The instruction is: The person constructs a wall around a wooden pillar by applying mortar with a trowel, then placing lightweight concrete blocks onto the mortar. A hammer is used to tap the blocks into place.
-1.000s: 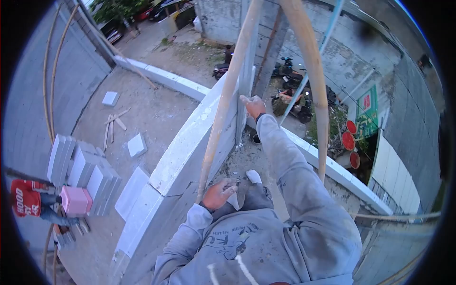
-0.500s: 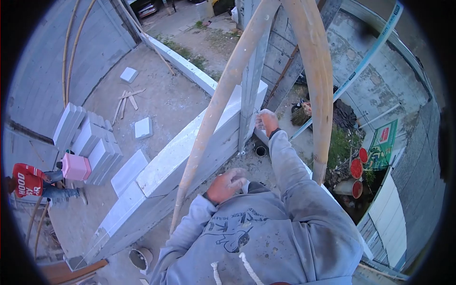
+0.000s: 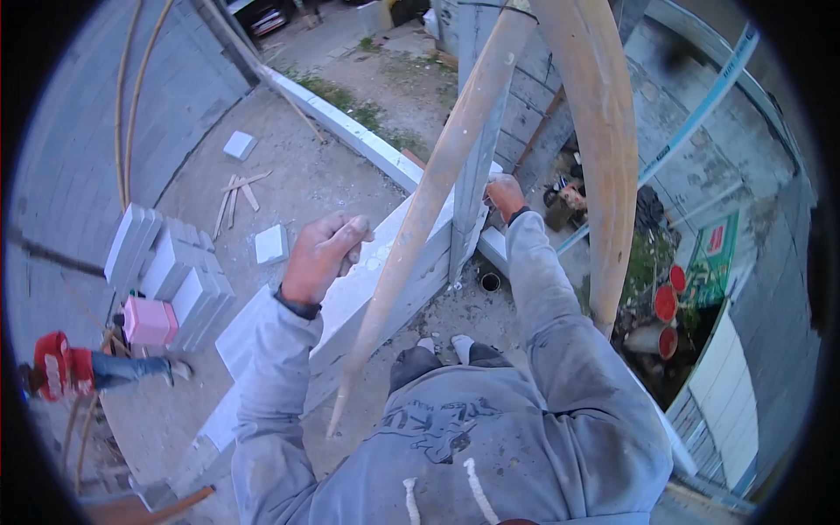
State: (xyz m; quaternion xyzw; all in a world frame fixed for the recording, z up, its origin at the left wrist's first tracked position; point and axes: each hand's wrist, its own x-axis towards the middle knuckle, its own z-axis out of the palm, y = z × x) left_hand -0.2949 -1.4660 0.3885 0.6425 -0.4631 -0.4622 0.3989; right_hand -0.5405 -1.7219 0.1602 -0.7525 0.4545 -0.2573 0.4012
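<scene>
Left grip (image 3: 324,255): raised beside the left bamboo pole (image 3: 437,175), over the block wall; fingers curled toward the thumb; I cannot tell whether anything is pinched inside.
Right grip (image 3: 506,197): at the far side of the upright post (image 3: 472,192), arm stretched forward; fingers bent, tips partly hidden, so I cannot tell whether they grasp the edge.
Block wall (image 3: 429,267): in front of the wearer, running from lower left up to the post, white on top, greyer on its side face.
Bamboo: the left pole slants across the wall; a thicker bamboo pole (image 3: 612,157) stands to the right of the outstretched arm.
Ground by the post: a dark-mouthed round container (image 3: 490,282) near its foot.
Left yard: stacked blocks (image 3: 206,302), a pink container (image 3: 149,321) just beside them, a loose block (image 3: 271,245), wooden strips (image 3: 234,199).
Co-worker: a person in a red top (image 3: 70,363), near the pink container.
Right side: red-topped round containers (image 3: 665,304) near a green banner (image 3: 710,258).
</scene>
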